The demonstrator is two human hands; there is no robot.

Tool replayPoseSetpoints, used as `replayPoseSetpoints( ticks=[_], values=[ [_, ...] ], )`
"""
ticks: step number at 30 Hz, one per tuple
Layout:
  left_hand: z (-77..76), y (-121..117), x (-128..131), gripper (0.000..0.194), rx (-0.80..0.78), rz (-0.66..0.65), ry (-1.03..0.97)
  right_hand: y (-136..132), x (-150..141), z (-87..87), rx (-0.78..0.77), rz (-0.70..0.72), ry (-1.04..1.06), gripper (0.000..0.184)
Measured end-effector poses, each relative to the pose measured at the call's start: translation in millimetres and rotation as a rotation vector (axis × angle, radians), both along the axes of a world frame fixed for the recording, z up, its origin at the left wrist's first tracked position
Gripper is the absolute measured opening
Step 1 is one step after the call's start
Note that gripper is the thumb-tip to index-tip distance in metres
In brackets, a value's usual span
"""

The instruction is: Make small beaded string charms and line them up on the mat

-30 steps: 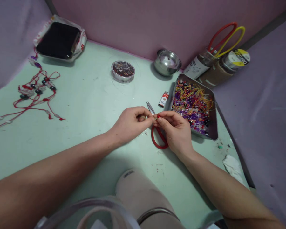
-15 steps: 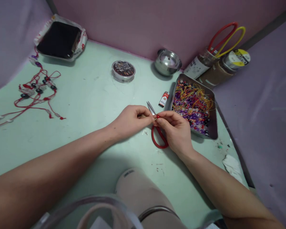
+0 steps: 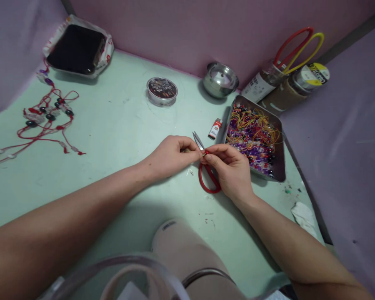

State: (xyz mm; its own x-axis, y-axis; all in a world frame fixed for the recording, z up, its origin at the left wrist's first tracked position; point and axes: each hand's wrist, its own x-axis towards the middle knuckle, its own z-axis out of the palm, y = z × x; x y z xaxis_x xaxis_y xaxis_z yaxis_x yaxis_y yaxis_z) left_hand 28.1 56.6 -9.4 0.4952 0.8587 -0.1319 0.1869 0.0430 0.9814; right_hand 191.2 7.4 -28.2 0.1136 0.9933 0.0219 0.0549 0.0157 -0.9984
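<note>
Over the middle of the table my left hand (image 3: pixel 176 156) and my right hand (image 3: pixel 233 168) meet with pinched fingertips. A small red bead (image 3: pixel 206 152) shows at the tips of my right thumb and forefinger. My left thumb and forefinger are pressed together right beside it; what they grip is too small to make out. Red-handled scissors (image 3: pixel 211 183) lie beneath the fingertips, their blades pointing away from me. Just past my right hand are a red and white lighter (image 3: pixel 215 128) and a metal tray (image 3: pixel 278 162) full of colourful beads and tangled threads.
A round spool case (image 3: pixel 162 91) and a steel bowl (image 3: pixel 221 80) stand toward the back wall. Red knotted cords with beads (image 3: pixel 51 117) lie at left, below a dark-topped box (image 3: pixel 78 49). Jars (image 3: pixel 262 85) stand at back right. A tumbler (image 3: pixel 187 250) is close in front.
Both hands stay pinched together at the same spot, with hardly any movement. The whole view has shifted very slightly.
</note>
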Motion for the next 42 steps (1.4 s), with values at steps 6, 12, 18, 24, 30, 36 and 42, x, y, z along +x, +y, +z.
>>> replayPoseSetpoints(
  ticks=[6,12,18,24,30,36,42],
  values=[
    [-0.1,0.1,0.0,0.012,0.013,-0.002,0.020,-0.3,0.0,1.5,0.000,0.007,-0.001,0.010],
    [1.0,0.3,0.2,0.013,0.012,0.012,0.019,-0.2,0.6,0.8,0.000,0.008,-0.014,0.010],
    [1.2,0.2,0.8,0.011,0.008,0.032,0.023,-0.2,0.0,1.5,-0.008,0.006,-0.008,0.010],
    [-1.0,0.6,0.5,0.012,0.004,0.016,-0.008,-0.3,1.3,1.0,-0.008,0.019,-0.007,0.011],
    [-0.8,0.3,0.3,0.012,0.010,0.013,-0.001,-0.1,1.2,0.3,0.004,0.014,-0.004,0.010],
    [-0.3,-0.5,0.7,0.016,-0.002,0.019,0.018,0.4,0.8,0.3,0.020,0.011,-0.029,0.010],
    [1.6,-1.0,0.7,0.018,-0.011,0.026,0.035,0.4,0.4,-0.3,0.030,0.005,-0.035,0.009]
  ],
)
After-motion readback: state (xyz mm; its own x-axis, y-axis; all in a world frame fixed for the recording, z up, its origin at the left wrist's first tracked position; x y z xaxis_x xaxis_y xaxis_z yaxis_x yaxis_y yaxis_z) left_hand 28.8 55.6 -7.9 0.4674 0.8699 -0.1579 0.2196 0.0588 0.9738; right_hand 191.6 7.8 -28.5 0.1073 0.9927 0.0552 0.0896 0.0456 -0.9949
